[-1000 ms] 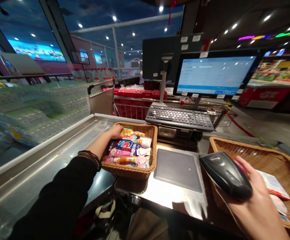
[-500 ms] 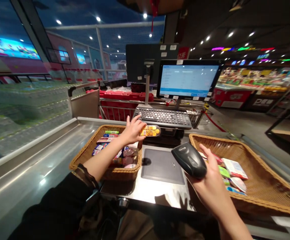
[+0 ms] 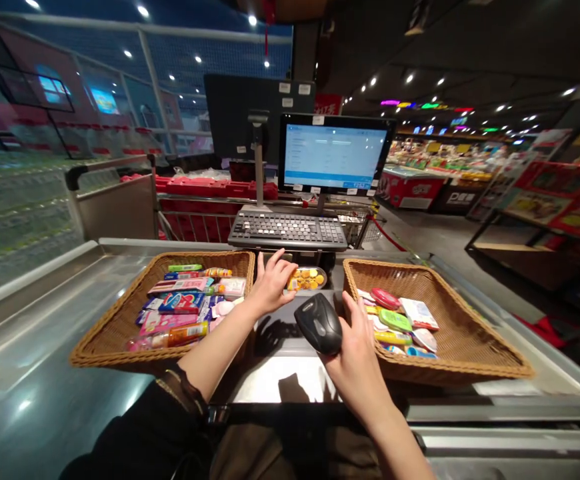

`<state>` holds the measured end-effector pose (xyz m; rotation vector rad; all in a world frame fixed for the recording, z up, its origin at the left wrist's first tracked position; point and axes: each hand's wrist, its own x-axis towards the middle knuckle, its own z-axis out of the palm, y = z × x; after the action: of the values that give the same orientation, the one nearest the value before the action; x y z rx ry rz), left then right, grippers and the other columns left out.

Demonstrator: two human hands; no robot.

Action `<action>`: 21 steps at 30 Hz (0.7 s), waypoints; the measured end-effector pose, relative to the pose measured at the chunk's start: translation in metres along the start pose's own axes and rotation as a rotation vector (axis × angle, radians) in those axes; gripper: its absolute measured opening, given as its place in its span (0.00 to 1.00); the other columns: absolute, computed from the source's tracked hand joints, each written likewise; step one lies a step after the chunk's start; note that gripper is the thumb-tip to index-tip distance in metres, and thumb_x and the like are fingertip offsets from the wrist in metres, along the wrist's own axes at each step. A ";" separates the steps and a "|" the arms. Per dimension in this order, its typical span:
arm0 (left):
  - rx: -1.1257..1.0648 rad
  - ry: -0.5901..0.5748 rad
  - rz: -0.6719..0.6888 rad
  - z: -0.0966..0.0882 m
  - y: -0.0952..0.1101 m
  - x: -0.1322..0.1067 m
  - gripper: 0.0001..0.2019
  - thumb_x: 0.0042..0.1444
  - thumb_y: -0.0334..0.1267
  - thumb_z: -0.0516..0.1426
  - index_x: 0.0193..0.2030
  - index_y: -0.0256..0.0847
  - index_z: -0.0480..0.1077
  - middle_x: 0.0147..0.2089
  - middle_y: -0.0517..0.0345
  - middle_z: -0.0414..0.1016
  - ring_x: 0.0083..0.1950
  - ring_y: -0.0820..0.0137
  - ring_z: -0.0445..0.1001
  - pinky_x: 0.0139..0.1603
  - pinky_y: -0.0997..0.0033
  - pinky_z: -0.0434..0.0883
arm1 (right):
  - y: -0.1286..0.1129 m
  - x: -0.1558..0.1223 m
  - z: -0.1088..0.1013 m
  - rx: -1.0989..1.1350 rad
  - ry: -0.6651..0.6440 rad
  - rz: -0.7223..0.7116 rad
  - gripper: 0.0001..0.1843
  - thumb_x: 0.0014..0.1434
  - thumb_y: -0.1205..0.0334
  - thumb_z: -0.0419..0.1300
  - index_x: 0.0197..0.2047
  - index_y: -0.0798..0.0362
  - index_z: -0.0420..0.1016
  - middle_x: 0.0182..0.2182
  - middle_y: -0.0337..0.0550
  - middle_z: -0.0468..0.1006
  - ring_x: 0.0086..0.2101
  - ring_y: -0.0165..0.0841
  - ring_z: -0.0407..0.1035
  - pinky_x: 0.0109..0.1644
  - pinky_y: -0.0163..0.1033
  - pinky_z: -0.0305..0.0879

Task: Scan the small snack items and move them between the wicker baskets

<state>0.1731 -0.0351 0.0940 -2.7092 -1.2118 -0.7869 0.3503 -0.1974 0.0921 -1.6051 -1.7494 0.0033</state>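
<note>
My left hand grips a small clear pack of yellow sweets and holds it over the middle of the counter, between the two wicker baskets. My right hand is closed round a black handheld scanner, whose head points toward the pack just below it. The left basket holds several colourful small packs. The right basket holds several more packs at its left end.
A keyboard and a lit till screen stand behind the baskets. A steel counter runs off to the left. Red shopping carts stand beyond the till. Shop shelves line the right side.
My left hand lifted the sweets pack out of the left basket and carried it right to the counter's middle. My right hand brought the scanner left toward it. The camera turned right.
</note>
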 end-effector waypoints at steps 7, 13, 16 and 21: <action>0.006 0.017 -0.009 0.003 -0.002 -0.003 0.27 0.54 0.39 0.61 0.62 0.44 0.66 0.59 0.44 0.71 0.74 0.46 0.52 0.71 0.26 0.37 | 0.006 0.000 0.003 -0.030 -0.092 -0.042 0.26 0.52 0.72 0.56 0.55 0.53 0.74 0.70 0.60 0.55 0.71 0.64 0.40 0.64 0.78 0.51; -0.014 0.028 -0.017 0.008 -0.006 -0.002 0.27 0.54 0.39 0.61 0.61 0.43 0.67 0.59 0.44 0.72 0.74 0.46 0.52 0.71 0.27 0.38 | 0.003 -0.002 0.003 -0.045 -0.110 -0.026 0.25 0.53 0.73 0.55 0.54 0.54 0.73 0.71 0.60 0.52 0.71 0.65 0.40 0.64 0.78 0.51; -0.022 0.017 -0.026 0.007 -0.006 -0.002 0.27 0.54 0.39 0.62 0.61 0.44 0.67 0.59 0.44 0.72 0.74 0.46 0.52 0.71 0.26 0.38 | 0.004 -0.001 0.004 -0.038 -0.096 -0.035 0.24 0.52 0.73 0.56 0.53 0.52 0.74 0.70 0.58 0.53 0.71 0.64 0.41 0.64 0.78 0.52; -0.020 0.021 -0.033 0.007 -0.006 -0.002 0.27 0.53 0.38 0.62 0.60 0.43 0.68 0.58 0.43 0.72 0.74 0.46 0.53 0.72 0.27 0.37 | 0.008 -0.002 0.005 -0.029 -0.082 -0.046 0.25 0.53 0.73 0.55 0.55 0.52 0.72 0.71 0.56 0.52 0.71 0.64 0.39 0.65 0.78 0.50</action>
<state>0.1710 -0.0305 0.0859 -2.6963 -1.2538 -0.8340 0.3541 -0.1950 0.0842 -1.6058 -1.8566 0.0224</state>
